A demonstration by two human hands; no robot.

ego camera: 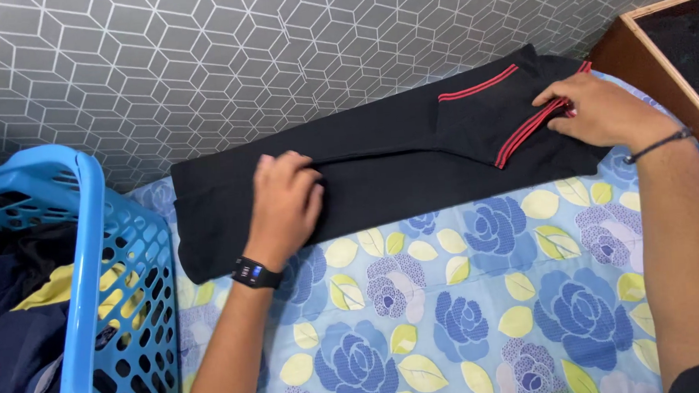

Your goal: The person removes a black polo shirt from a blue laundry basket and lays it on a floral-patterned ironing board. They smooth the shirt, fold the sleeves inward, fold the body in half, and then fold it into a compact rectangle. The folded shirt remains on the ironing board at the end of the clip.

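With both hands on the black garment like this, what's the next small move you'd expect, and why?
Probably the right hand carries the red-striped end toward the left hand, which presses flat on the black garment. The garment lies long and narrow on the floral sheet, its right end already gripped.

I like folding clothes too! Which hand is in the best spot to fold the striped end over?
Probably the right hand: it already pinches the red-striped end of the black garment. The left hand lies flat near the other end, pinning it down.
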